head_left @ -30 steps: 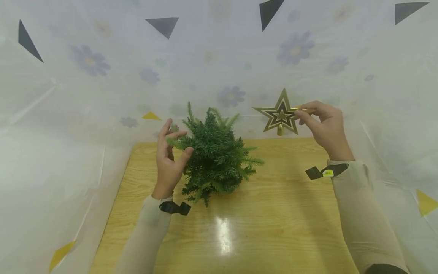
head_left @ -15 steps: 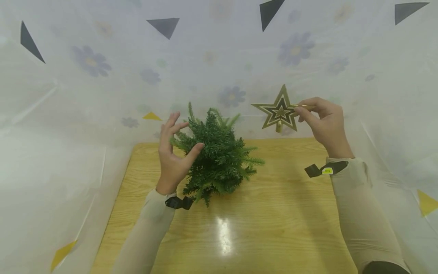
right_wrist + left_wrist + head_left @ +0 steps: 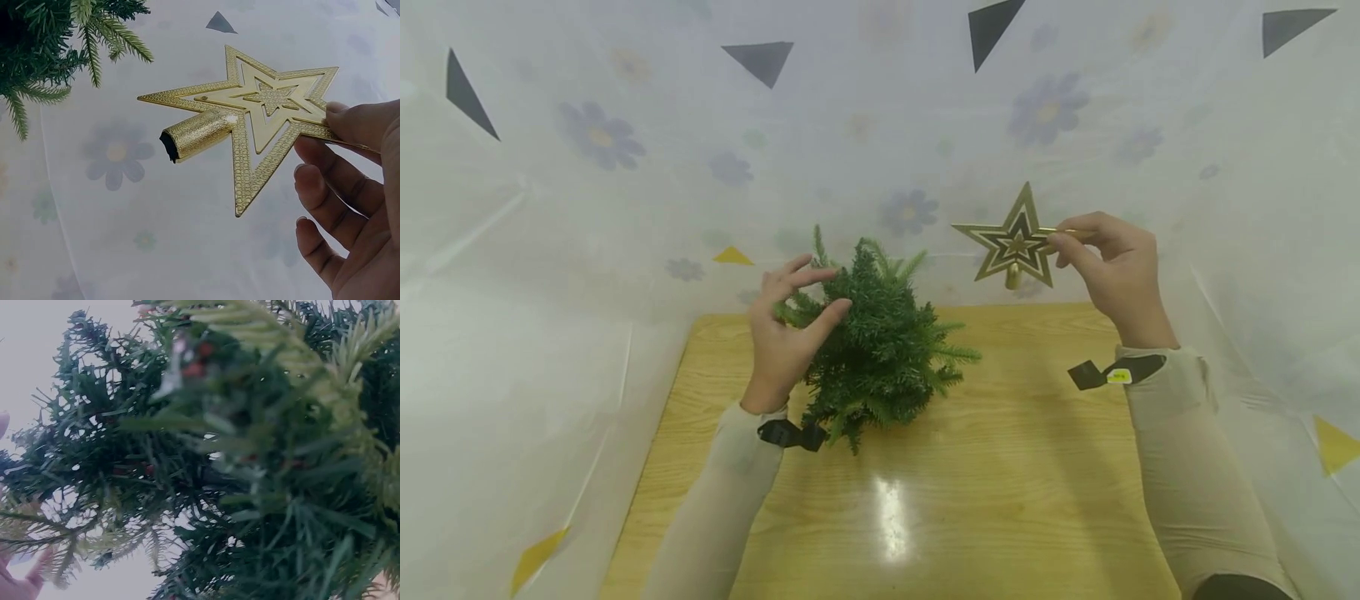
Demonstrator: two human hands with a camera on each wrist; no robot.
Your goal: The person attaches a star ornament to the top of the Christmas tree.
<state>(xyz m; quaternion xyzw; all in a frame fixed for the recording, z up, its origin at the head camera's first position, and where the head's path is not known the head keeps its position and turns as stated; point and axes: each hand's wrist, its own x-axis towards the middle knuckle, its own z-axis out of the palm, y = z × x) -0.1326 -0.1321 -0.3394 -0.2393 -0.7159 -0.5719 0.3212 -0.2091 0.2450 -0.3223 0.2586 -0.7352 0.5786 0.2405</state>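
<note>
A small green artificial Christmas tree (image 3: 883, 358) stands on the wooden table (image 3: 985, 500). My left hand (image 3: 778, 337) is at the left of its upper part, thumb and fingertips apart on either side of some foliage. Dense needles fill the left wrist view, with a blurred bit of finger at its lower left. To the right, in the air, my right hand (image 3: 1116, 271) pinches a gold star tree topper (image 3: 1017, 243) by one point between thumb and fingers. Its hollow gold socket (image 3: 203, 134) angles toward the tree's side in the right wrist view.
White plastic sheeting (image 3: 820, 125) printed with pale flowers closes in the table at the back and sides. Dark triangles (image 3: 760, 60) and yellow ones (image 3: 733, 255) are stuck on it. Both forearms reach in from the front of the table.
My left hand has moved right and slightly up, farther over the tree's upper foliage, its fingers now bent more toward the thumb. The right hand has lifted the star slightly.
</note>
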